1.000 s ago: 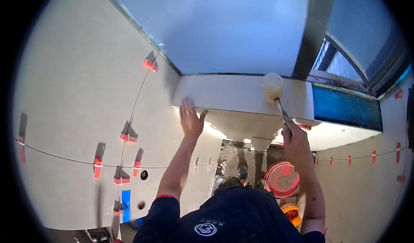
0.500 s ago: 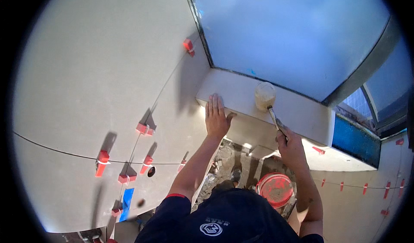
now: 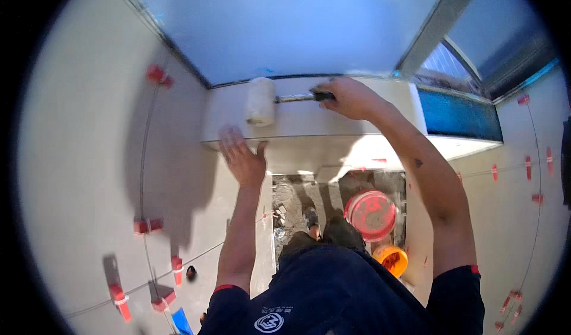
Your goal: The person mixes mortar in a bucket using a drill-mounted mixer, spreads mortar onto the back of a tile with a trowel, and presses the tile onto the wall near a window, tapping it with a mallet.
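Note:
My right hand [image 3: 351,98] is closed round the dark grip of a rubber mallet [image 3: 260,102]. The mallet's pale, worn cylindrical head is over the left part of a light tiled ledge [image 3: 321,121] below a window; whether it touches the tile, I cannot tell. My left hand [image 3: 242,159] is spread with its palm down. Its fingertips lie at the ledge's front edge, just nearer to me than the mallet head, and it holds nothing.
Large tiled walls stand left and right, with red levelling wedges [image 3: 148,225] along the joints. A frosted window pane [image 3: 285,26] rises behind the ledge. Near my feet are a red bucket [image 3: 370,216], an orange bucket [image 3: 391,261] and rubble. Blue tape [image 3: 181,322] sticks to the left wall.
The mallet has swung to the left along the ledge, its handle now nearly level and my right arm reaching farther forward. My left hand stays by the front edge. The whole view has shifted.

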`<act>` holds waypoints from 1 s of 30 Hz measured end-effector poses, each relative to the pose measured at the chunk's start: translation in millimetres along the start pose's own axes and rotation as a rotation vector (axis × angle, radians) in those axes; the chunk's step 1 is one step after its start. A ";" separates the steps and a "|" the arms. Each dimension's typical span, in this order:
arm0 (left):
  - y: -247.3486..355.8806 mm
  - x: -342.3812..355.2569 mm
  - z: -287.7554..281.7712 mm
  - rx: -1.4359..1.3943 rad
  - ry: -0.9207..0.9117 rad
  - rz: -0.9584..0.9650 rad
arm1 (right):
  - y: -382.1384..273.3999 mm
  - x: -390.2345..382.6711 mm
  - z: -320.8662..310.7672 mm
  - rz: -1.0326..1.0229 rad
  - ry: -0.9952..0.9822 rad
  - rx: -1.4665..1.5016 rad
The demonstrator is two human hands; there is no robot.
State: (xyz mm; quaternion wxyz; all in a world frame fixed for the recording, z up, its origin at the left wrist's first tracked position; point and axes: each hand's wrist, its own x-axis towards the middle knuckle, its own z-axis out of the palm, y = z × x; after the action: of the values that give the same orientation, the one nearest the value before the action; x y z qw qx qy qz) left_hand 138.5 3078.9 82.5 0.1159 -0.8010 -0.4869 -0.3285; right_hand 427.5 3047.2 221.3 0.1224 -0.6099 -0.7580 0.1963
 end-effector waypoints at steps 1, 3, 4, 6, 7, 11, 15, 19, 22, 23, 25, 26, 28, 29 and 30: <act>2.8 -0.6 -1.4 0.024 -0.006 -0.006 | 1.7 -6.3 4.2 0.011 0.187 -0.053; 9.5 -8.4 -9.2 0.031 -0.026 0.005 | 0.2 -27.8 10.7 0.048 0.381 -0.114; 13.2 -16.0 -15.6 0.007 -0.033 -0.032 | -2.0 -46.8 17.3 0.081 0.566 -0.024; 23.5 -41.7 -28.1 -0.102 0.032 -0.022 | -9.2 -106.1 38.6 0.167 0.791 0.190; 35.1 -58.9 -25.0 -0.300 0.049 0.005 | -12.9 -137.9 56.8 0.251 0.809 0.328; 89.6 -125.9 44.2 -0.630 -0.553 0.034 | -18.2 -258.7 167.9 0.878 0.397 0.603; 137.5 -161.7 160.2 -0.579 -0.935 0.305 | -46.1 -388.8 281.2 1.351 -0.078 0.586; 176.2 -200.8 255.5 -0.383 -1.209 0.418 | -84.6 -506.8 371.6 1.621 0.061 0.912; 201.8 -236.2 292.6 -0.074 -1.138 0.603 | -105.8 -574.6 427.4 1.848 0.042 0.827; 208.8 -247.7 297.8 0.039 -1.186 0.627 | -108.5 -589.9 445.2 1.952 0.012 0.837; 215.6 -263.9 299.6 0.063 -1.283 0.641 | -116.5 -622.7 460.6 2.019 0.186 1.219; 223.2 -268.8 303.6 0.229 -1.490 0.718 | -118.8 -634.8 466.5 2.021 0.303 1.357; 223.9 -281.2 297.3 -0.154 -1.153 0.381 | -114.7 -652.1 478.5 2.020 0.241 1.133; 225.7 -285.4 297.2 -0.032 -1.269 0.362 | -111.0 -658.3 482.4 1.996 0.259 1.106; 227.3 -293.0 292.9 -0.113 -1.101 0.290 | -103.4 -663.3 485.2 1.923 0.280 1.086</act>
State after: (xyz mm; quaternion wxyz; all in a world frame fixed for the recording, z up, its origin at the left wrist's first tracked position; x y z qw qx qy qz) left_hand 363.3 2907.4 -296.1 -0.1539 -0.9175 -0.3425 0.1308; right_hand 280.6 2311.6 -130.0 0.2543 -0.8254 0.2374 0.4445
